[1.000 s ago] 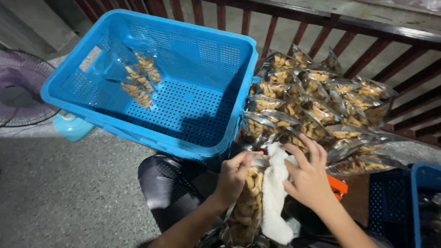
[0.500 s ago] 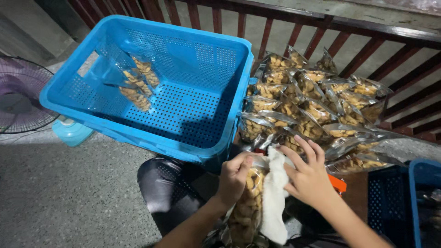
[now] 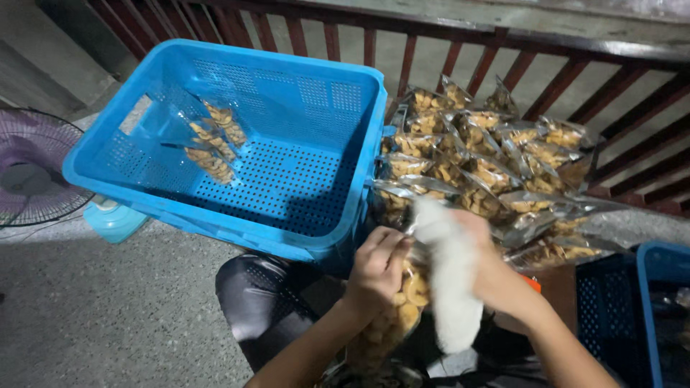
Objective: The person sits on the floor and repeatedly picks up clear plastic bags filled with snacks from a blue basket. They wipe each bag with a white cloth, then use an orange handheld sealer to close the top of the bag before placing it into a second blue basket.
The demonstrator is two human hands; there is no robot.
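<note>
My left hand (image 3: 377, 269) grips the top of a clear bag of yellow snacks (image 3: 388, 323) held upright over my lap. My right hand (image 3: 496, 269) holds a white cloth (image 3: 449, 287) pressed against the same bag; the cloth is blurred and hides most of that hand's fingers. Just beyond my hands lies a heap of filled snack bags (image 3: 489, 172). To the left stands a large blue perforated crate (image 3: 302, 194) with two filled bags (image 3: 208, 140) lying inside it at its left end.
A red-brown wooden railing (image 3: 517, 65) runs behind the crate and the heap. A purple fan (image 3: 32, 176) stands on the grey floor at the left. Another blue crate (image 3: 650, 316) sits at the lower right. My dark-clad knee (image 3: 259, 302) is under the large crate's near edge.
The white cloth has swept upward along the bag with my right hand and now blurs. My left hand keeps its grip on the bag's top.
</note>
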